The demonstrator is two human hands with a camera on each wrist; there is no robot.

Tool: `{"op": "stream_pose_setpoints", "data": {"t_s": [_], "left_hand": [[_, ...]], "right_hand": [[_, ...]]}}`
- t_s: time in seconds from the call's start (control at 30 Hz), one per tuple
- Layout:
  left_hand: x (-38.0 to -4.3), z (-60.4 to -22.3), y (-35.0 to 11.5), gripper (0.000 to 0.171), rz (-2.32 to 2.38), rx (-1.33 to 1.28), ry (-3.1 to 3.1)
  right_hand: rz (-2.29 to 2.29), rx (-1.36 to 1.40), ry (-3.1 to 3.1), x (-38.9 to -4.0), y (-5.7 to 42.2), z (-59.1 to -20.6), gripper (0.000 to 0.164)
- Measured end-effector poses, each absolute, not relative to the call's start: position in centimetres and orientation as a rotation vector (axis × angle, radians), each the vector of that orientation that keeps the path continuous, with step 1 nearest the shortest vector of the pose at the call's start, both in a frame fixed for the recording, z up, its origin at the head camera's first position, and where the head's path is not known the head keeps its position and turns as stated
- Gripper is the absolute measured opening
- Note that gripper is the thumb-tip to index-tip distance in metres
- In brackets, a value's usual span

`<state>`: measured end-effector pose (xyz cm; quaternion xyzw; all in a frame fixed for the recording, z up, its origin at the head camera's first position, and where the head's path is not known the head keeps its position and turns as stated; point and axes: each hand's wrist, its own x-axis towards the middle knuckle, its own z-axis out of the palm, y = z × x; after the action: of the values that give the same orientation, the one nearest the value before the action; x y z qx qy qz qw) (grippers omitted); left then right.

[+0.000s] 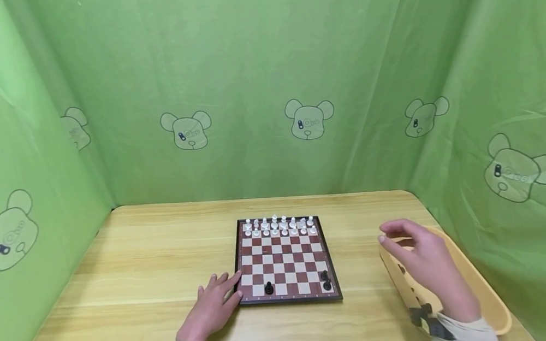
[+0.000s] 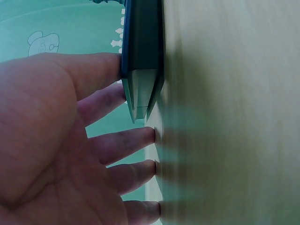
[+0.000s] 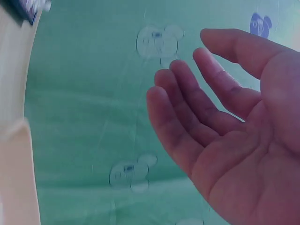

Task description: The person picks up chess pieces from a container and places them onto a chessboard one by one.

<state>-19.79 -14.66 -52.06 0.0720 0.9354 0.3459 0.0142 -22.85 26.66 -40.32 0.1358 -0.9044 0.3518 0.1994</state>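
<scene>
A chessboard (image 1: 278, 258) with brown and cream squares lies on the table. White chess pieces (image 1: 274, 225) stand in two rows along its far side. On the near side are a black chess piece (image 1: 269, 288) towards the left and two black pieces (image 1: 327, 285) at the right corner. My left hand (image 1: 212, 308) touches the board's left edge with spread fingers, several fingertips resting on the table in the left wrist view. Above the near left part of a yellow-orange basket (image 1: 478, 282), my right hand (image 1: 430, 265) hovers, fingers loosely bent and holding nothing.
Several dark pieces (image 1: 426, 308) show inside the basket, partly hidden by my right hand and wrist. Green curtains (image 1: 242, 58) with bear-face prints enclose the wooden table (image 1: 162, 247) at the back and both sides.
</scene>
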Motion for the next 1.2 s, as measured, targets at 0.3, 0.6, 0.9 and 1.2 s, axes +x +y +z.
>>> {"op": "stream_pose_setpoints", "data": {"t_s": [0.3,0.6,0.9,1.2], "left_hand": [[-19.9,-52.1,-14.6,0.049,1.077,0.228,2.915],[-20.0,-52.3,-14.7,0.049,1.072,0.224,2.915],[-20.0,-52.3,-14.7,0.05,1.066,0.225,2.915],[-19.9,-52.2,-14.6,0.049,1.068,0.219,2.916]], "right_hand": [[0.901,0.241,-2.71,-21.3,31.9,-41.3,0.034],[0.733,0.21,-2.993,-20.9,35.5,-42.6,0.055],[0.657,0.11,-3.299,-20.9,37.3,-43.6,0.077],[0.691,0.2,-3.346,-20.9,37.8,-45.3,0.069]]}}
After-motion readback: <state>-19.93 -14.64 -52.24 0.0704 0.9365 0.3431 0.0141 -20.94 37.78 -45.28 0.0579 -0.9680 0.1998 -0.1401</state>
